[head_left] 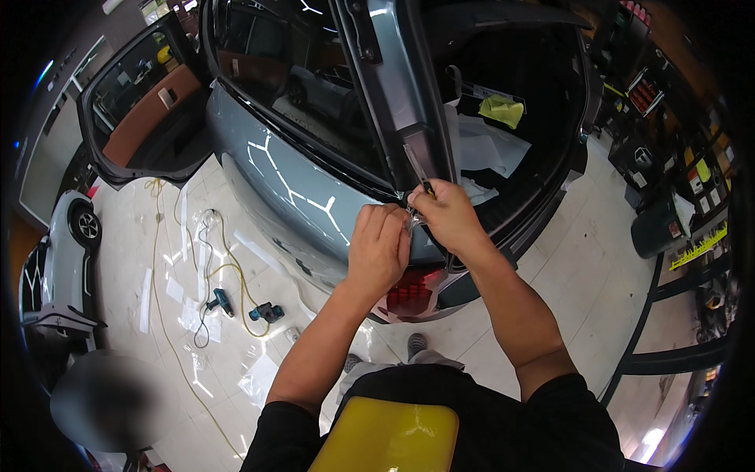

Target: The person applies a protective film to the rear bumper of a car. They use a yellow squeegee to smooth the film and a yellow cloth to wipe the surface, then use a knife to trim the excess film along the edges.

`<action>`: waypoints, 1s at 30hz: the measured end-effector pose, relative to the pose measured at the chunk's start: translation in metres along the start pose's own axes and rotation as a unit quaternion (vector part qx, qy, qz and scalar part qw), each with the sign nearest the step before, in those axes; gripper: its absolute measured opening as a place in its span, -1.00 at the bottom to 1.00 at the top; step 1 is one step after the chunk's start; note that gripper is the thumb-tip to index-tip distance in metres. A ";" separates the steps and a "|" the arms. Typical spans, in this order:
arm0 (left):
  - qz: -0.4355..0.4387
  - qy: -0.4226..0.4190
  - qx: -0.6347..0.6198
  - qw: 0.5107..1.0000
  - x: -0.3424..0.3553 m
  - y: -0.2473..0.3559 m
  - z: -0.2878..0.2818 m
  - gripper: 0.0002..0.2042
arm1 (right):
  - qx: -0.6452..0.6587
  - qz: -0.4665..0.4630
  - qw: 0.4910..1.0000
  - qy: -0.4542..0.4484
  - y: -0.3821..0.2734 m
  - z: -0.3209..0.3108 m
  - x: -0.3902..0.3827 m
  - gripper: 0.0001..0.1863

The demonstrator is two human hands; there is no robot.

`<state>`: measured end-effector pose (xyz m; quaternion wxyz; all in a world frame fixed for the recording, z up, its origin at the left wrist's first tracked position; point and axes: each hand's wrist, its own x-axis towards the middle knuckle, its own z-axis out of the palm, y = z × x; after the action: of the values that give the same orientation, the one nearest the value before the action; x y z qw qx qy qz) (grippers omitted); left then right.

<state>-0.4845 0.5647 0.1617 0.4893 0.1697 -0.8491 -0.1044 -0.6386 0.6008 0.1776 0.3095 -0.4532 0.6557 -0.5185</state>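
Observation:
Both hands meet at the rear corner of a grey-blue car [275, 157], just above its red tail light [413, 295]. My right hand [450, 214] is closed around a slim cutter knife [418, 164], silver with a black and yellow part near my thumb, its long end slanting up and away. My left hand [379, 244] has its fingers bent and pinched on clear film [414, 219] that bunches between the two hands. The fingertips of the hands nearly touch beside the edge of the raised tailgate's opening. Where the film meets the bodywork is hidden by my fingers.
The open trunk holds a yellow-green cloth [502, 111] and white sheets [491, 149]. Two teal power tools [221, 302], cords and film scraps lie on the tiled floor at left. A black bin [659, 224] stands right. An open car door [145, 106] juts out far left.

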 end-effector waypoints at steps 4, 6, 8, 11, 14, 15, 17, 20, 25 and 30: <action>0.009 -0.004 0.017 1.000 -0.006 -0.002 0.001 -0.67 | -0.034 -0.014 0.999 0.029 0.000 0.003 0.000 -0.67; 0.022 -0.002 0.026 0.999 -0.013 -0.002 0.002 -0.64 | -0.027 -0.008 0.999 -0.016 0.000 -0.005 0.001 -0.78; 0.010 0.026 0.035 0.999 -0.021 0.002 0.005 -0.60 | -0.017 -0.013 0.999 -0.037 -0.005 -0.014 -0.002 -0.83; -0.021 0.045 0.040 0.998 -0.027 0.008 0.006 -0.59 | -0.036 -0.055 0.997 -0.031 -0.026 -0.030 -0.016 -0.79; -0.056 0.046 0.036 0.997 -0.025 0.022 0.012 -0.60 | -0.142 -0.157 0.977 -0.013 -0.035 -0.059 -0.029 -0.77; -0.062 0.043 0.032 0.997 -0.026 0.023 0.013 -0.60 | -0.192 -0.200 0.961 -0.014 -0.044 -0.063 -0.036 -0.77; -0.071 0.039 0.022 0.996 -0.024 0.026 0.011 -0.60 | -0.305 -0.234 0.922 -0.035 -0.066 -0.071 -0.047 -0.77; -0.070 0.036 0.023 0.997 -0.030 0.027 0.015 -0.60 | -0.455 -0.240 0.853 -0.087 -0.087 -0.079 -0.057 -0.77; -0.052 0.047 0.023 0.997 -0.035 0.024 0.019 -0.59 | -0.588 -0.220 0.767 -0.130 -0.107 -0.067 -0.064 -0.65; -0.043 0.043 0.010 0.998 -0.037 0.022 0.018 -0.57 | -0.641 -0.204 0.725 -0.148 -0.117 -0.061 -0.067 -0.58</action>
<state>-0.4869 0.5996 0.1309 0.5189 0.2154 -0.8199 -0.1098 -0.6333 0.6806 0.3025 -0.0748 -0.7378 0.6691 0.0489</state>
